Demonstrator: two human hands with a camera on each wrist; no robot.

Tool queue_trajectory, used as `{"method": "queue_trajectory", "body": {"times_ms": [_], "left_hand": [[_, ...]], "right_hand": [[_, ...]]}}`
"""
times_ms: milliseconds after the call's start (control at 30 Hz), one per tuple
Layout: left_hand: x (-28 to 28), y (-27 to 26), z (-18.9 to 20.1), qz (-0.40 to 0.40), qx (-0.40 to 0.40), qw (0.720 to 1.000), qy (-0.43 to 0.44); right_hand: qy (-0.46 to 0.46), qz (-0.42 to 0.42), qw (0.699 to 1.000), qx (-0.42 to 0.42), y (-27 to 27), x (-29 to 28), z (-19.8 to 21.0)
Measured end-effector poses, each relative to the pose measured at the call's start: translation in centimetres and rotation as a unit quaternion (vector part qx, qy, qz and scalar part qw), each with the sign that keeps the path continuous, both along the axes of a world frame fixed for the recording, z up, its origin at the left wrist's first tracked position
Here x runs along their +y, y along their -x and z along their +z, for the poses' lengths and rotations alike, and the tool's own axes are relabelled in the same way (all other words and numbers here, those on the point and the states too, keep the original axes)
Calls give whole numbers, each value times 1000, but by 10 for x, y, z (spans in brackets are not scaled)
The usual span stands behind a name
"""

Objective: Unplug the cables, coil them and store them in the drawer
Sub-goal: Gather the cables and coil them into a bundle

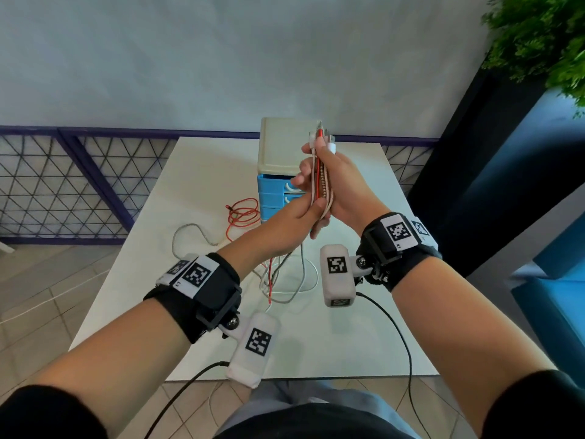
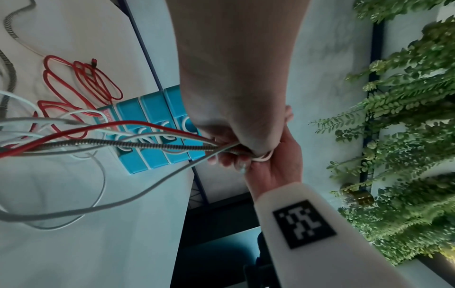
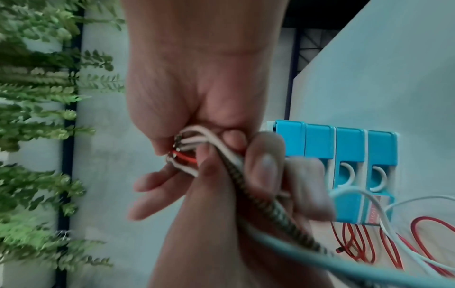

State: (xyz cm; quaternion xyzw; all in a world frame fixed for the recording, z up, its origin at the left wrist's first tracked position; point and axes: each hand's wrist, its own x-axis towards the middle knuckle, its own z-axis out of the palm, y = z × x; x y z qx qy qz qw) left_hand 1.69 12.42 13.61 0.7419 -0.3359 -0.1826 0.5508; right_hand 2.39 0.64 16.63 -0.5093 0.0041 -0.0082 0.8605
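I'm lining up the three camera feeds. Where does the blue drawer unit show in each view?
Head: the blue drawer unit stands at centre, behind the hands, on the white table.
Left wrist: turned sideways, centre-left, behind the cables.
Right wrist: turned sideways, at right, beside the fingers.
Shared landmark: the red cable lying looped next to the unit.

head looks down; both wrist views close, sharing blue drawers (image 2: 157, 134).

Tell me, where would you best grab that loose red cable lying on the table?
I'd pinch the red cable where its loops cross, coming from above: it lies flat in a loose tangle left of the blue drawers, so one top-down pinch probably gathers several strands.
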Motion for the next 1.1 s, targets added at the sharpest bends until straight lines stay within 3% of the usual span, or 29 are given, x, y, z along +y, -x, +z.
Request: {"method": "queue_trajectory", "body": {"times_ms": [167, 333, 433, 767, 900, 1000, 1100], "left_hand": [[-1, 5, -3, -31, 84, 993, 78], [5, -3, -9, -51, -68, 990, -109], [10, -7, -16, -35, -69, 989, -125], [39, -21, -42, -34, 67, 992, -103], [51, -28, -51, -46, 204, 977, -28], [48, -29, -50, 17, 182, 983, -30], [46, -35, -45, 71, 124, 988, -61]], "right_hand": [[-3, 24, 1000, 10, -1, -1, -2], [-5, -4, 1000, -3, -1, -1, -2], [-4, -11, 1000, -3, 1, -3, -4], [-10, -90, 995, 32, -2, -27, -5], [7, -109, 993, 46, -1, -37, -4], [56, -66, 994, 66, 0, -38, -6], [75, 41, 991, 102, 6, -38, -8]]}}
